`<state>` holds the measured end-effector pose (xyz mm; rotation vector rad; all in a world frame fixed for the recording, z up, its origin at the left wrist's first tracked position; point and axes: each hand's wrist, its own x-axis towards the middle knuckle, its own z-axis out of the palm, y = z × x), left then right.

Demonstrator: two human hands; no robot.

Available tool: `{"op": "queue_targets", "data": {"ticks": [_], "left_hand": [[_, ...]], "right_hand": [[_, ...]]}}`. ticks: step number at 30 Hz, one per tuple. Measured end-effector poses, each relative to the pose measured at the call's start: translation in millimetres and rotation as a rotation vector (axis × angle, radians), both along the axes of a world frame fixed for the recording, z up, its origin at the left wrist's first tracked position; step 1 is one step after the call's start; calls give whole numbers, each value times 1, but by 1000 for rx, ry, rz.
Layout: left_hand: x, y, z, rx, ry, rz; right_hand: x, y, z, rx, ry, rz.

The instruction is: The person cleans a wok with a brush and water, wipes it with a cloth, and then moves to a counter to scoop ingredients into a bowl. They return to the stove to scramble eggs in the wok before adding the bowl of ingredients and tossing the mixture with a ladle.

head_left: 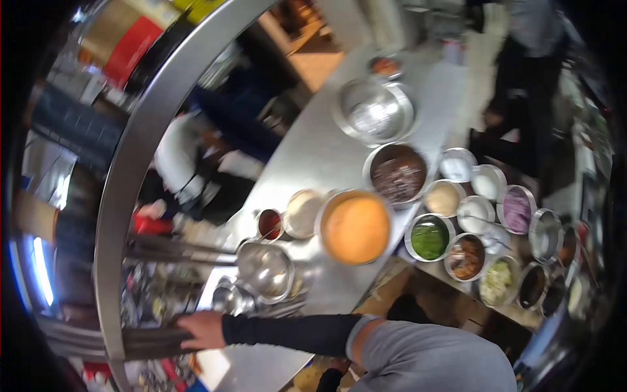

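My right arm, in a black sleeve below a grey shirt, stretches to the left across the lower part of the view. My right hand (204, 330) is closed around a grey metal post (153, 342) of the shelf frame. Near the bottom edge, my left hand (339, 366) shows only in part and its fingers are blurred. Beyond the right forearm stand steel bowls (264, 269) and a pot of orange food (356, 227). A small container of red sauce (269, 224) is beside a pale-filled container (303, 214).
A curved steel shelf edge (140, 140) crosses the left side. On the steel counter (294, 157) are a pot of dark food (397, 172) and a large steel bowl (375, 112). Several ingredient containers, one with chopped greens (430, 238), crowd the right. Co-workers (179, 160) are nearby.
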<state>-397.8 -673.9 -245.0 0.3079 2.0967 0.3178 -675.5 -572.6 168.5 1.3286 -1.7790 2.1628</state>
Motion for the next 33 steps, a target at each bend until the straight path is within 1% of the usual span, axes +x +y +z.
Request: {"op": "queue_targets", "data": {"ticks": [1, 3, 7, 8, 10, 11, 12, 13, 14, 15, 16, 17, 18, 19, 20, 22, 23, 25, 29, 31, 32, 33], "left_hand": [[-9, 2, -9, -11, -24, -48], [-16, 4, -22, -50, -54, -87], [-17, -3, -35, -177, -94, -54], [-15, 4, -34, -164, -84, -45], [-11, 17, -15, -75, -35, 580], [-10, 29, 12, -91, 139, 478], [-9, 37, 37, -91, 145, 497], [-6, 42, 56, -52, 165, 608], [-2, 45, 63, -9, 187, 721], [11, 40, 62, 126, 405, 687], [25, 21, 41, 133, 413, 705], [39, -6, 13, 173, 431, 662], [56, -20, -2, 210, 445, 618], [82, -24, 3, 576, 295, 977], [85, -22, 13, 576, 295, 986], [87, -20, 14, 565, 287, 1006], [85, -22, 14, 558, 285, 1013], [81, -29, 18, 540, 288, 1027], [63, -37, 24, 520, 279, 1057], [55, -39, 26, 511, 259, 1065], [50, -40, 28, 505, 250, 1071], [45, -41, 29, 500, 243, 1079]], "right_hand": [[0, 14, 8, 60, -21, 31], [3, 20, 10, 21, -27, 9], [4, 15, 7, 52, -66, -21], [1, 10, 3, 36, -66, 16], [3, 18, 7, 54, -49, 26], [4, 17, 3, 87, -24, -13], [5, 16, -2, 117, 1, -50], [12, 23, -3, 163, 17, -91], [20, 22, -14, 85, 20, -170], [30, 24, -26, 113, 14, -230], [47, 35, -28, 184, 0, -266], [67, 42, -22, 190, 42, -372], [87, 49, -14, 195, 79, -479], [105, 58, -9, 190, 181, -357], [121, 63, -4, 182, 282, -235], [145, 64, 13, -157, 341, 333], [151, 59, 10, -159, 342, 337], [162, 48, 8, -199, 278, 567], [156, 47, 10, -122, 221, 608], [147, 53, 16, 78, 193, 729], [148, 50, 15, 80, 190, 731], [149, 47, 14, 1, 197, 682]]}}
